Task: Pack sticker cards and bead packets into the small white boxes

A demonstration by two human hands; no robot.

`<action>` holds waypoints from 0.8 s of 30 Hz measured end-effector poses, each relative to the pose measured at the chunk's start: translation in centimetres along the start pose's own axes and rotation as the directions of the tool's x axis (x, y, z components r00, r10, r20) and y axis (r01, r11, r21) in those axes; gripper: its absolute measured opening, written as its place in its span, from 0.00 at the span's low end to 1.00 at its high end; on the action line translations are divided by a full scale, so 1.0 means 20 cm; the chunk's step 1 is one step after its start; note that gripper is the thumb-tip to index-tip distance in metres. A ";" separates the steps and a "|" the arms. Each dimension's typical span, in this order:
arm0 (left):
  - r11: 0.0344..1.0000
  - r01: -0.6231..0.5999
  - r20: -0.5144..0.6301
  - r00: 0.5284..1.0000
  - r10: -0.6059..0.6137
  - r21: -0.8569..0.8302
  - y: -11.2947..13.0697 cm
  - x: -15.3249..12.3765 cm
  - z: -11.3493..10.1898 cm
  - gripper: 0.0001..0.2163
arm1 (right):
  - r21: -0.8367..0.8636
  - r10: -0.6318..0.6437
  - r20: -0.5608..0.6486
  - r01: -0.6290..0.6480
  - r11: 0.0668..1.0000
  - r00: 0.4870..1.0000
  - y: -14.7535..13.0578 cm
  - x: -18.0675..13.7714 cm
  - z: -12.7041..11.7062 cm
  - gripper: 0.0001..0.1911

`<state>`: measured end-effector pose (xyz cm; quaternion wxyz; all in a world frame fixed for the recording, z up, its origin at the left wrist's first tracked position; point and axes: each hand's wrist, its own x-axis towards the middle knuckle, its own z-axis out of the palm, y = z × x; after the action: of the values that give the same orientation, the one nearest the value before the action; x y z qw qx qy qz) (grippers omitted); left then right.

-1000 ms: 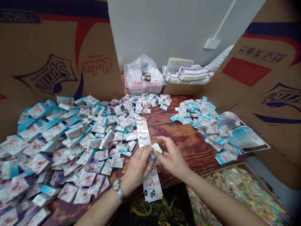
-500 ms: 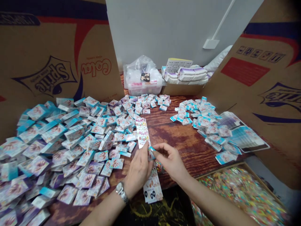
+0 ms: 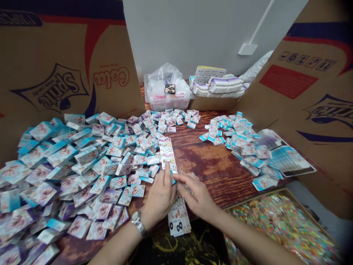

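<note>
My left hand [image 3: 160, 197] seems to grasp a small, mostly hidden blue-and-white cardboard box [image 3: 173, 179] over white paper strips [image 3: 166, 147], my right hand [image 3: 198, 195] touching it, grip unclear, seemingly finished boxes [image 3: 86, 156] heaped left, fewer apparently unfinished ones [image 3: 219, 141] right.

A clear plastic tub [image 3: 167, 106] stands before a grey wall [image 3: 190, 33], flanked to its left by a brown cola carton [image 3: 59, 46] and to its right by a red-panelled carton [image 3: 309, 114]; a white wall box [image 3: 247, 49] and trunking [image 3: 261, 22] sit above, right of the tub.
</note>
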<state>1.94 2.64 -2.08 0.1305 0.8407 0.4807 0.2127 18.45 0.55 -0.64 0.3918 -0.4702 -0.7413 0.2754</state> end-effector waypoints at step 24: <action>0.856 -0.344 -0.105 0.905 0.412 0.386 -0.16 0.03 0.13 0.23 | -0.701 0.342 -0.041 -0.271 0.660 0.939 0.95 0.50 -0.66 0.30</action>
<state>1.12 4.79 -5.55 -0.1143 0.9050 0.3459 0.2198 36.13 17.99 -5.05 0.0982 -0.6873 -0.7173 0.0596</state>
